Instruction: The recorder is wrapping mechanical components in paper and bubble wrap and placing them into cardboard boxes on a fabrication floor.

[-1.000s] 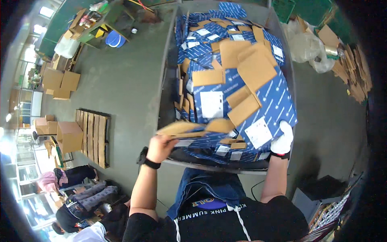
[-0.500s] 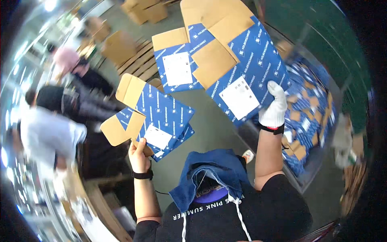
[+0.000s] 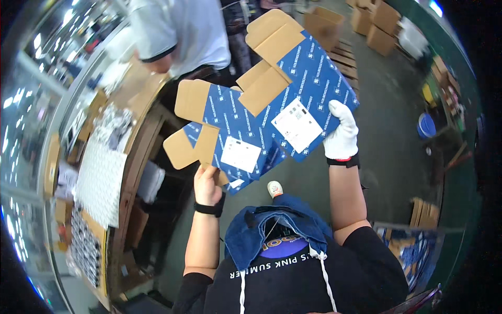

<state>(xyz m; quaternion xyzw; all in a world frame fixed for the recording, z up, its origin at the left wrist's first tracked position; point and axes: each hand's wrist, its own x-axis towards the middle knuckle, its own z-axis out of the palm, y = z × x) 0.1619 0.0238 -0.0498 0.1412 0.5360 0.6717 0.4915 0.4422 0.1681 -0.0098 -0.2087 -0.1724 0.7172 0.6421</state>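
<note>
My bare left hand (image 3: 207,187) is closed on flattened blue cardboard boxes (image 3: 230,112) with brown flaps folded out and a white label. At least one more lies behind the front one. My right hand (image 3: 342,132), in a white knitted glove, grips the right edge of a larger flattened blue box (image 3: 314,78), also labelled in white with brown flaps open. The two bundles are held up in front of me at chest height, and their inner edges overlap in view. Whether the right hand holds more than one box is hidden.
On the left, a workbench (image 3: 141,94) carries white bubble sheet (image 3: 102,170) and rows of small metallic parts (image 3: 86,246). A person in a grey shirt (image 3: 196,36) stands beyond it. Brown cartons (image 3: 384,29), a pallet (image 3: 345,68) and a blue bucket (image 3: 426,125) are farther right; a bin of blue boxes (image 3: 415,256) is lower right.
I have turned left, so the workbench is nearer and the bin has slid to the lower right. The two hands' boxes have come closer together and now overlap. Both grips are kept.
</note>
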